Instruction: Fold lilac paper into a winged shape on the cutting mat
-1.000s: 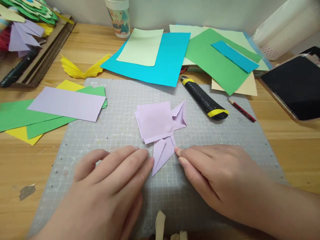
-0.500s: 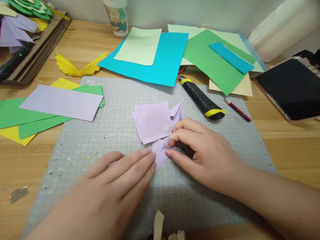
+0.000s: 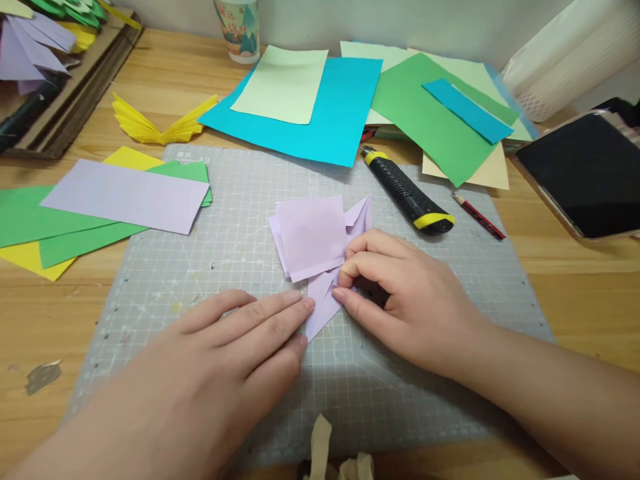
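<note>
On the grey cutting mat [image 3: 240,200] lies a folded piece of lilac paper [image 3: 323,310] with pointed ends. My right hand [image 3: 405,287] pinches its near edge between thumb and fingers. Flat on the mat, my left hand [image 3: 245,353] has its fingers stretched out, their tips touching the left side of that folded paper. Just beyond, a small stack of lilac paper squares [image 3: 313,237] overlaps the folded piece. Part of the folded paper is hidden behind my right fingers.
A black and yellow utility knife [image 3: 407,193] and a short pencil [image 3: 479,217] lie to the right, near a phone [image 3: 585,173]. Coloured sheets [image 3: 350,100] and a paper cup [image 3: 239,30] stand behind. Paper strips [image 3: 125,197] and a yellow pleated paper [image 3: 163,127] are at left.
The view has shifted slightly. My left fingertips have drawn back a little along the folded paper's left edge. My right hand keeps its pinch.
</note>
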Demonstrator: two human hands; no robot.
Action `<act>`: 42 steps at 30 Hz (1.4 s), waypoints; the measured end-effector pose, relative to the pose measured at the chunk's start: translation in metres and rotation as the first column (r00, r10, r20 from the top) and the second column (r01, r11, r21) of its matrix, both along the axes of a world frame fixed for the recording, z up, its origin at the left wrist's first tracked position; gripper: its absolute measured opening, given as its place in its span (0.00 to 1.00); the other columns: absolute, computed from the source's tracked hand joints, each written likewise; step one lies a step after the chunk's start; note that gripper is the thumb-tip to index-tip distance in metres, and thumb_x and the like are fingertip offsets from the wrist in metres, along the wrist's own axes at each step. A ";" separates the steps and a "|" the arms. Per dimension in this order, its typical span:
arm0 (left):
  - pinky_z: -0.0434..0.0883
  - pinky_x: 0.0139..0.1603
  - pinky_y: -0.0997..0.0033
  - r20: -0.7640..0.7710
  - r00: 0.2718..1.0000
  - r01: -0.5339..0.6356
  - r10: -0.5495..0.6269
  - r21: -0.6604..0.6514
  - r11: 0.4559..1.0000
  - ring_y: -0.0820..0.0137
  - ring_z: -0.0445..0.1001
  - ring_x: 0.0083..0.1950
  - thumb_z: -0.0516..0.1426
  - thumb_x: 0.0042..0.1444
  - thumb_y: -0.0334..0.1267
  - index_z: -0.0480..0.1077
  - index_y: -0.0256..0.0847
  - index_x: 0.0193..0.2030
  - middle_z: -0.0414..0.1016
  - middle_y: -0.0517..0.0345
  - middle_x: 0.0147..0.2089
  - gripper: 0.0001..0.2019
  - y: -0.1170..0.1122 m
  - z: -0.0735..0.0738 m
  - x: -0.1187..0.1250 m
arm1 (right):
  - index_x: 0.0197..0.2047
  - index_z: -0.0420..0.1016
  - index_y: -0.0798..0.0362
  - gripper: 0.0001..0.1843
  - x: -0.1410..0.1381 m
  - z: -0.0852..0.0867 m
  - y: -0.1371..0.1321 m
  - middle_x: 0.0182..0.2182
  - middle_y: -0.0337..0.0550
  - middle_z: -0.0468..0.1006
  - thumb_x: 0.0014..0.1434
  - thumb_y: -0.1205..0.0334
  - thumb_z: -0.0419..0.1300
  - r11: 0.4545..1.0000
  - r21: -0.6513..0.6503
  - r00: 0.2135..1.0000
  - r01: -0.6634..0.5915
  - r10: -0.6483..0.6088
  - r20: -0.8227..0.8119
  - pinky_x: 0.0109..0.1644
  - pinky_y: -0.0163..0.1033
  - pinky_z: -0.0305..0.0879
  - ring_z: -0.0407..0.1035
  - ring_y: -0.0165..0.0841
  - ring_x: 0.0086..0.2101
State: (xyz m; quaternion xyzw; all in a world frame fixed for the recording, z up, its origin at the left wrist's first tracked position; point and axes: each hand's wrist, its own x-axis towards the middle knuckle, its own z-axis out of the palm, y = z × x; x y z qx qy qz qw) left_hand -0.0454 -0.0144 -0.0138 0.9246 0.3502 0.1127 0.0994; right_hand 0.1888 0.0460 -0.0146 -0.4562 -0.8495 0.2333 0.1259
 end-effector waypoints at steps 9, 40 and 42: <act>0.59 0.64 0.60 -0.073 0.996 0.045 -0.044 0.008 0.999 0.67 0.68 0.63 0.48 0.54 0.27 0.65 0.49 0.61 0.65 0.63 0.67 0.27 0.001 0.002 -0.005 | 0.32 0.72 0.51 0.04 0.000 -0.002 0.000 0.38 0.40 0.72 0.60 0.64 0.57 1.000 0.023 1.000 -0.002 0.002 0.014 0.34 0.40 0.55 0.67 0.35 0.36; 0.52 0.70 0.67 0.000 0.999 0.052 -0.052 0.009 0.999 0.73 0.66 0.65 0.48 0.55 0.27 0.66 0.42 0.59 0.69 0.62 0.65 0.25 0.001 0.002 -0.007 | 0.34 0.71 0.52 0.06 0.002 0.000 0.000 0.39 0.42 0.72 0.56 0.61 0.64 0.997 -0.013 0.995 -0.071 0.069 -0.073 0.39 0.41 0.59 0.66 0.35 0.39; 0.54 0.69 0.66 -0.004 0.998 0.062 -0.062 0.007 0.998 0.72 0.66 0.65 0.48 0.55 0.26 0.66 0.42 0.59 0.69 0.61 0.64 0.25 0.001 0.002 -0.008 | 0.34 0.73 0.53 0.06 0.003 0.000 0.000 0.39 0.42 0.71 0.55 0.62 0.66 0.988 -0.036 0.980 -0.151 0.145 -0.138 0.43 0.42 0.60 0.65 0.35 0.40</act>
